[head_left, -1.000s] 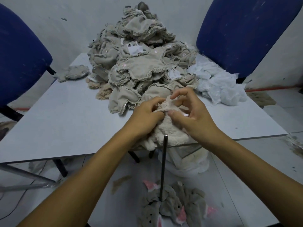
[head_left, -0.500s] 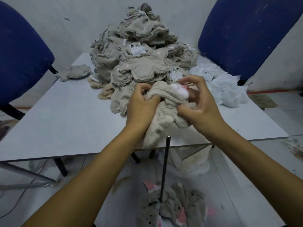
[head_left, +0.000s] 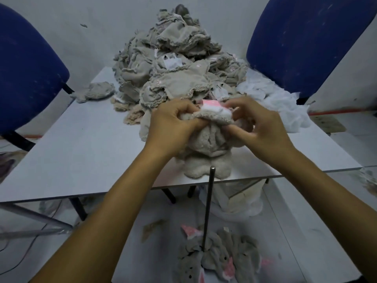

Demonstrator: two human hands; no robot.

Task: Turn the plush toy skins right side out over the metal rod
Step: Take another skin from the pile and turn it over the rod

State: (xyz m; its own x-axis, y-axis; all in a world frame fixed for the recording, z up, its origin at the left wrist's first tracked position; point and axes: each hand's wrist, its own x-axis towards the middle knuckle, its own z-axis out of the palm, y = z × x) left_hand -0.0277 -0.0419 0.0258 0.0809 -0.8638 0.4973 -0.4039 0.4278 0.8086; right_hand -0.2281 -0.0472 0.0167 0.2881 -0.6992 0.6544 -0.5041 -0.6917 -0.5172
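Both hands hold one beige plush toy skin (head_left: 210,144) above the table's near edge. My left hand (head_left: 173,127) grips its left side and my right hand (head_left: 263,129) pinches its right side, stretching an opening where pink and white lining (head_left: 214,108) shows. The skin's lower part hangs down onto the table. Just below it, a thin dark metal rod (head_left: 208,205) stands upright, its tip close under the skin. A tall pile of inside-out beige skins (head_left: 175,70) fills the back of the table.
The white table (head_left: 81,152) has blue chairs on the left (head_left: 26,74) and right (head_left: 302,37). White stuffing material (head_left: 285,107) lies right of the pile. Finished grey skins with pink ears (head_left: 222,260) lie around the rod's base. One loose skin (head_left: 95,91) sits far left.
Both hands lifted the skin up and away from the rod tip toward the pile, and pulled its opening wider, so pink and white lining now shows on top.
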